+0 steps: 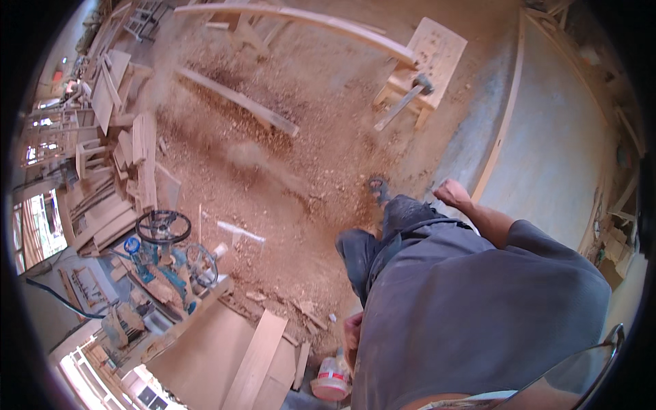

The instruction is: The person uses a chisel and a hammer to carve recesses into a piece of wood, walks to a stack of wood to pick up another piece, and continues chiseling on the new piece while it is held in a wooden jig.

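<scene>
My right hand (454,193) is held out beyond my hip, its fingers curled closed. A small pale edge shows by the fingers, and I cannot make out what they hold, if anything. My left hand (352,337) hangs low at my side, partly covered by my dark grey shirt (471,307); its fingers do not show clearly. Below it is a clear plastic jar (332,383) with a red band and a pinkish end. A mallet (410,102) with a dark head and wooden handle rests on a low wooden bench (437,55), apart from both hands.
Wood shavings cover the brown floor (266,178). A long plank (239,101) lies ahead, and a long beam (307,19) reaches the bench. At left are stacked boards (102,212) and a machine with a black handwheel (162,227). A large framed panel (553,116) is at right.
</scene>
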`<state>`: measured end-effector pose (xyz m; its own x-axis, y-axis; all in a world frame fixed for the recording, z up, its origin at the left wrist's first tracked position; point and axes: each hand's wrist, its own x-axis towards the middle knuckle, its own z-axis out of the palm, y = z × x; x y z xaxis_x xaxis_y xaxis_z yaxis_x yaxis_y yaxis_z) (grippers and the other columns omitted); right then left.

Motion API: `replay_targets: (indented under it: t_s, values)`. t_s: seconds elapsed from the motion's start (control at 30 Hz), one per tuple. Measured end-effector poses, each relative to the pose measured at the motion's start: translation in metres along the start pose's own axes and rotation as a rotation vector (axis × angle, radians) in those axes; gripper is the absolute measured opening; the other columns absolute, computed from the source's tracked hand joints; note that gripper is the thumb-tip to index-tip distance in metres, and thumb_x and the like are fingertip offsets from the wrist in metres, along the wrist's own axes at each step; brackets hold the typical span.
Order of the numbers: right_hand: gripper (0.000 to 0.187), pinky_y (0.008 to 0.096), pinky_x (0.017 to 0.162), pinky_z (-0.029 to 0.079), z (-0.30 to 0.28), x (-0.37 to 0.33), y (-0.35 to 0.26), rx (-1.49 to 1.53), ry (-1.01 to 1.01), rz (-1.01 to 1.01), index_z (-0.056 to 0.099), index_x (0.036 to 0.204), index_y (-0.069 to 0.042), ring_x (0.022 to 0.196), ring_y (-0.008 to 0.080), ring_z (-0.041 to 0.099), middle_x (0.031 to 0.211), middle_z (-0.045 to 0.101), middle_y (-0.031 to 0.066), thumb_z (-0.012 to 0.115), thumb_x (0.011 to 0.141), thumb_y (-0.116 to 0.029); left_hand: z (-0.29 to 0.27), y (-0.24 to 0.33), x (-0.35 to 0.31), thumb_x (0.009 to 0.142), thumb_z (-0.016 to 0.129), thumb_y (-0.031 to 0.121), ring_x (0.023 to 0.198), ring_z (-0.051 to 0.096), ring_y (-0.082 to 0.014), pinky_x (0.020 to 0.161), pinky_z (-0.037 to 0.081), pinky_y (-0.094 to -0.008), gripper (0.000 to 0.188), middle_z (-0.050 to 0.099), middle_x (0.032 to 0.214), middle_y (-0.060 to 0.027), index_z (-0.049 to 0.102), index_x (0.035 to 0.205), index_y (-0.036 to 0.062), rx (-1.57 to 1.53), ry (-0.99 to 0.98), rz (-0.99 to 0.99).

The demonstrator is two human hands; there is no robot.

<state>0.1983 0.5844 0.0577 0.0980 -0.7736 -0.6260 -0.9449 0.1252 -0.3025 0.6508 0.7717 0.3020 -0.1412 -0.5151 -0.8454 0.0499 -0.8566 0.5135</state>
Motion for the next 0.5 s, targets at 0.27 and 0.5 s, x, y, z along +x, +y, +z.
replay_targets:
  t_s: [0.27,0.5]
  values:
    - [0.029,0.0535,0.075,0.055,-0.045,0.097,-0.153,0.081,0.096,0.028,0.068,0.081,0.001,0.081,0.0436,0.070,0.081,0.068,0.0260,0.057,0.085,-0.026,-0.159,0.080,0.066,0.098,0.068,0.018,0.086,0.066,-0.0118,0.078,0.052,-0.0248,0.028,0.073,0.100,-0.0040,0.069,0.117,-0.0017,-0.011,-0.066,-0.031]
    - [0.041,0.0513,0.082,0.054,-0.086,0.202,-0.284,0.557,0.086,0.492,0.075,0.092,-0.005,0.091,0.0463,0.068,0.097,0.070,0.0268,0.058,0.088,-0.042,-0.340,0.213,0.230,0.101,0.062,0.021,0.087,0.067,-0.0135,0.079,0.055,-0.0287,0.042,0.070,0.107,-0.0052,0.056,0.136,-0.0007,-0.235,-0.333,-0.145]
